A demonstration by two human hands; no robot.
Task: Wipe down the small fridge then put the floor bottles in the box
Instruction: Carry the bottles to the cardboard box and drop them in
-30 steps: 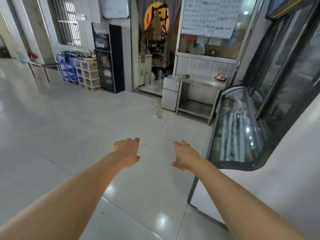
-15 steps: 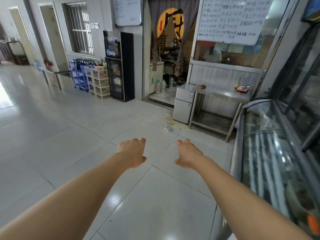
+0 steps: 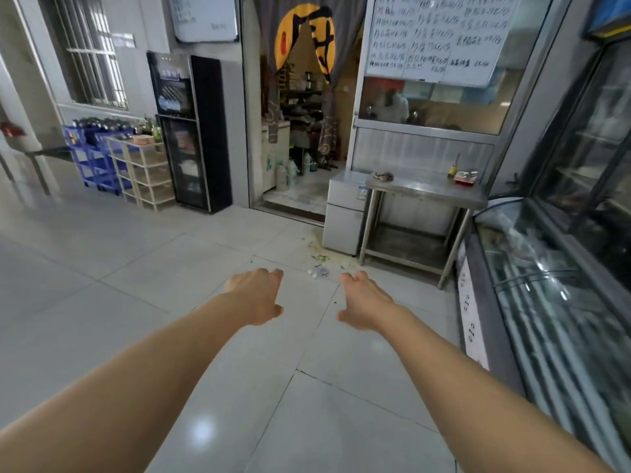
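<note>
The small white fridge (image 3: 345,213) stands against the far wall, left of a steel table (image 3: 426,192). A crumpled cloth (image 3: 384,176) lies on the table's left end. Small bottles (image 3: 317,270) lie on the floor tiles in front of the fridge, amid green litter. My left hand (image 3: 256,295) and my right hand (image 3: 365,302) are stretched out in front of me over the floor, fingers loosely curled, holding nothing. Both are well short of the fridge. No box is visible.
A glass display freezer (image 3: 546,302) runs along the right side. A tall black cabinet (image 3: 191,131) and blue and beige racks (image 3: 136,165) stand at the left wall. An open doorway (image 3: 300,131) with a curtain lies between. A red tray (image 3: 465,177) sits on the table.
The view has swung left and moved forward, so the fridge, table and floor bottles are nearer and more central. The freezer has slid to the right. Both hands stay held out, empty.
</note>
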